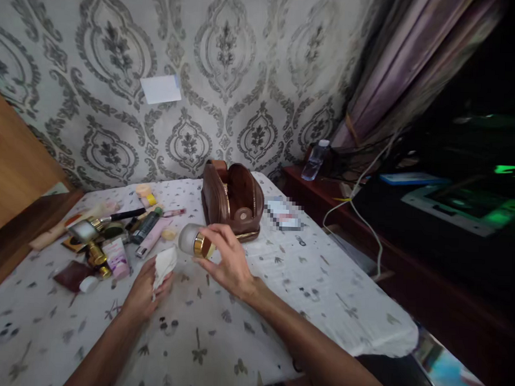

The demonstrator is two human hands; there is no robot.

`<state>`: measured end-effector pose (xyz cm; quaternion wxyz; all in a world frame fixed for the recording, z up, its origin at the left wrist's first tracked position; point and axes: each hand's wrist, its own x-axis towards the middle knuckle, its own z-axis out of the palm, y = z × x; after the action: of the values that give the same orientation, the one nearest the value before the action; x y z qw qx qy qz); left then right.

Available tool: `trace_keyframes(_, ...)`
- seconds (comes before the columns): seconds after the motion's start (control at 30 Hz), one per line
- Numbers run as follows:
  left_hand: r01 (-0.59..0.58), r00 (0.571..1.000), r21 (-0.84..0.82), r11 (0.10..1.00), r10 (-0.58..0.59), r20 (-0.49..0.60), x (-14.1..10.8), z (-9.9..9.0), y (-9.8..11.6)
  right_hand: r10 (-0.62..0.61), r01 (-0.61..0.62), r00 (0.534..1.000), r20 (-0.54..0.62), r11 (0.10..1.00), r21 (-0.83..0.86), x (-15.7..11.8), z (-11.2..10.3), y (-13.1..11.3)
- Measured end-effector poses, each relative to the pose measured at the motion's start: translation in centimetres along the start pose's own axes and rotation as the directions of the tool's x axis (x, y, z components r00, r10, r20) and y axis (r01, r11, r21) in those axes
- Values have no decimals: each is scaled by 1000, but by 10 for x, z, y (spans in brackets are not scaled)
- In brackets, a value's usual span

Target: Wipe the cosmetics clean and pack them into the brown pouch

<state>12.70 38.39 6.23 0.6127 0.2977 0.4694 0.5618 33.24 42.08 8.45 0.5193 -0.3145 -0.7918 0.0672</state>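
My right hand grips a frosted glass cosmetic bottle by its gold cap, holding it tilted sideways above the table. To its left, my left hand is closed around a crumpled white tissue. Just behind the bottle stands a brown toiletry bag, unzipped, with its dark inside showing. Left of my hands lies a loose pile of cosmetics, among them a pink-and-white tube, a dark green tube, a pale pink tube and a makeup brush.
A patterned white cloth covers the table. A dark red pouch with a white cap lies at left. On a side cabinet at right are a clear water bottle and a white cable. A wooden board borders the left side.
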Motion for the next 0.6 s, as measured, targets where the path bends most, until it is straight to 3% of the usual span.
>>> trace_keyframes(0.1,25,999,23,999,-24,-46,2,-6,1,33,-39,989,-141,998,-41,38,-30,16)
trace_keyframes(0.2,99,971,8,995,-94,-220,5,-11,2,136,-165,974,-184,975,-152,83,-60,41)
trace_keyframes(0.27,130,927,3,992,-120,-354,8,-13,1,172,-191,981,-93,947,-260,109,-75,57)
trace_keyframes(0.33,174,896,16,985,-151,-418,10,-14,0,228,-184,971,68,901,-394,127,-83,70)
trace_keyframes(0.4,210,876,37,977,-171,-450,12,-17,-2,297,-138,925,236,843,-519,137,-84,78)
trace_keyframes(0.47,220,880,59,974,-172,-443,16,-21,-5,369,-75,848,380,794,-603,143,-80,81)
trace_keyframes(0.6,102,958,149,984,-57,-281,23,-31,-14,499,-40,682,535,756,-654,148,-63,86)
